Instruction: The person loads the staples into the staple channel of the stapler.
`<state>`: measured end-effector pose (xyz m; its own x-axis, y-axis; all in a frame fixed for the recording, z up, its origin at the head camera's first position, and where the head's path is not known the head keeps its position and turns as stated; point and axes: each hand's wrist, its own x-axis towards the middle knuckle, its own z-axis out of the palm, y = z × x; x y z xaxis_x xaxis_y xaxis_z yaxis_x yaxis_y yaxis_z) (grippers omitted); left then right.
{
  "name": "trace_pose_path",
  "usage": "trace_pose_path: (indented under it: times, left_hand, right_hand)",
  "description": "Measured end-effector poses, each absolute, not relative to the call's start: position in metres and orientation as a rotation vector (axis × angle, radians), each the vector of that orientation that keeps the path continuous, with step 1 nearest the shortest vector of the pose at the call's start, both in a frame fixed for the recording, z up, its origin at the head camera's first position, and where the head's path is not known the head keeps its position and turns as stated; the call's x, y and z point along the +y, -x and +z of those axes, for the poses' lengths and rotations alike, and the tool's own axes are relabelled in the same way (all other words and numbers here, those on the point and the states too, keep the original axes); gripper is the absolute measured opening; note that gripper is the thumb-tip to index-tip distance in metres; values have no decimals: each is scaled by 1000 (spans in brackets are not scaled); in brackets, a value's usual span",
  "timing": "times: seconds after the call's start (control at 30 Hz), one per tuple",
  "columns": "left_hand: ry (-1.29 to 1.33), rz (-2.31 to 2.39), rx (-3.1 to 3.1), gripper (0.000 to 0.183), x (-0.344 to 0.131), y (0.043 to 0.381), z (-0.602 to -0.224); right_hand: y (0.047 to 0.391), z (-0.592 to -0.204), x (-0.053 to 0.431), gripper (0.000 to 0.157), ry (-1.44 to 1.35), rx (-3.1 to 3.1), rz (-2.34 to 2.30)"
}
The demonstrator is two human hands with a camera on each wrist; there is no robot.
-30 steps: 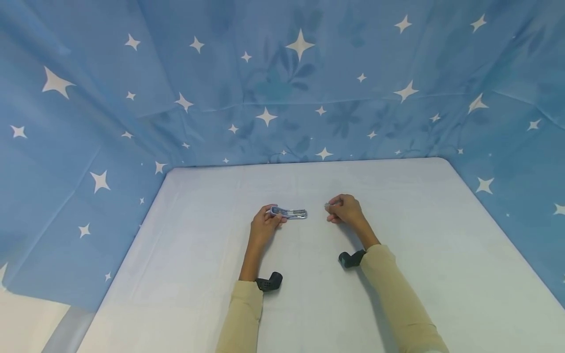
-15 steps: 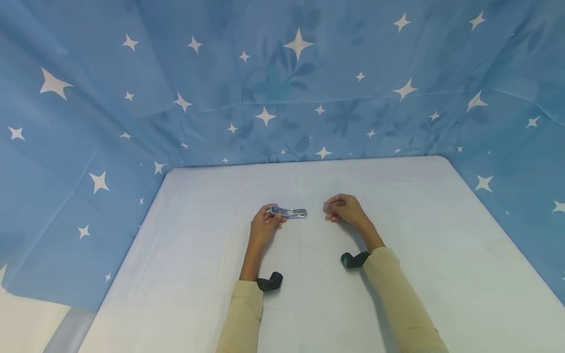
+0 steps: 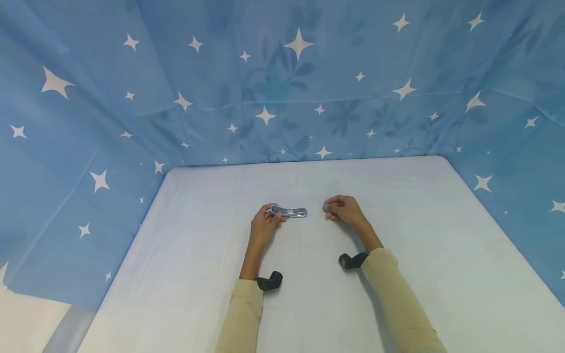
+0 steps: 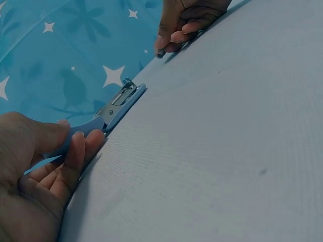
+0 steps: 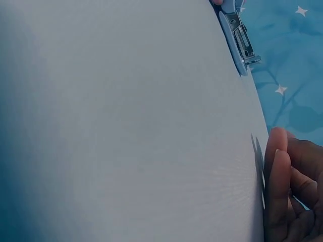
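My left hand [image 3: 264, 225] grips the handle end of a light blue stapler [image 3: 289, 212]. The stapler's metal magazine [image 4: 119, 101] lies bare at the end pointing right, over the blue base, in the left wrist view. Across a short gap, my right hand [image 3: 346, 211] pinches a small grey piece [image 4: 161, 53] that looks like a short strip of staples between thumb and fingertips. In the right wrist view the fingers [image 5: 278, 176] hide that piece, and the stapler's front end [image 5: 239, 43] shows at the top.
A white cloth covers the table [image 3: 300, 304]. Behind and beside it hangs a blue curtain [image 3: 212, 88] with white stars. Each wrist wears a black camera, one on the left wrist [image 3: 270, 281] and one on the right wrist [image 3: 351, 261].
The grey piece has turned in my right fingers, and less of it shows than half a second ago. My left hand and the stapler stay in place.
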<state>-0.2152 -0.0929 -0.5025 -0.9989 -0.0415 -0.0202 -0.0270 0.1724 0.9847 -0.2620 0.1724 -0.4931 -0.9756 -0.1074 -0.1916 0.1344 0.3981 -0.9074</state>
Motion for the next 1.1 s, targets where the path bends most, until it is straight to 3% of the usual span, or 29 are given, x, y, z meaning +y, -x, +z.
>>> trace_pose_path:
  times: [0.63,1.1]
  left_hand:
    - [-33,-1973,-2417,38,-92,212,-501]
    - [-56,-1987,-2423,38,-92,212,-502]
  right_hand:
    - [250,-490,169,28,-19,2398,-1688]
    - [241,-481,141,19,224,2608,-1520]
